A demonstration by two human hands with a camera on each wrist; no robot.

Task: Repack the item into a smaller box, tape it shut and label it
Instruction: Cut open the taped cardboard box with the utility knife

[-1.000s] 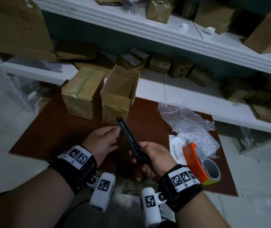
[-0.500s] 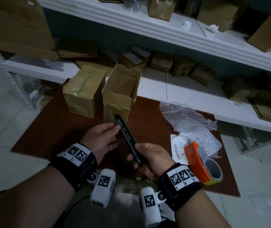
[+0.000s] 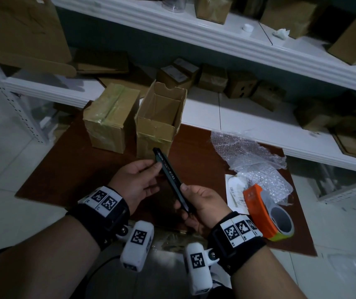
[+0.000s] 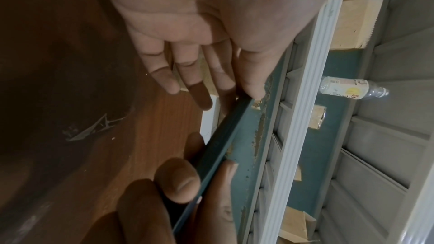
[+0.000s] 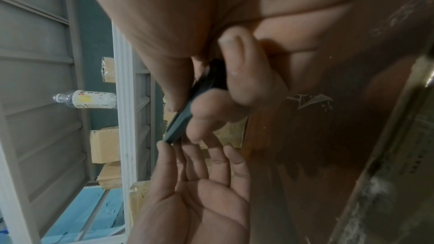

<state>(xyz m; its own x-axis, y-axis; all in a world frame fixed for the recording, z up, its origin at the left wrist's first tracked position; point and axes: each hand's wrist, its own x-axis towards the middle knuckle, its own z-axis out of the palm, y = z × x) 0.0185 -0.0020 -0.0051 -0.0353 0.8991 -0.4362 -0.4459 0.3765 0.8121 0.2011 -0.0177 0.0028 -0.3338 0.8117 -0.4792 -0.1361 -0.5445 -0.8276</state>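
2 hands share a slim dark item [image 3: 171, 179] above the brown bench [image 3: 69, 169]; the right hand [image 3: 203, 203] has its grip curled round the near end, thumb on top; the left hand [image 3: 137, 182] pinches the far end between thumb and fingertips; just beyond that tip stands an open small box [image 3: 157, 126], a taped box [image 3: 110, 117] beside it; right of the right hand lie bubble wrap [image 3: 250, 154] and an orange tape dispenser [image 3: 265, 212].
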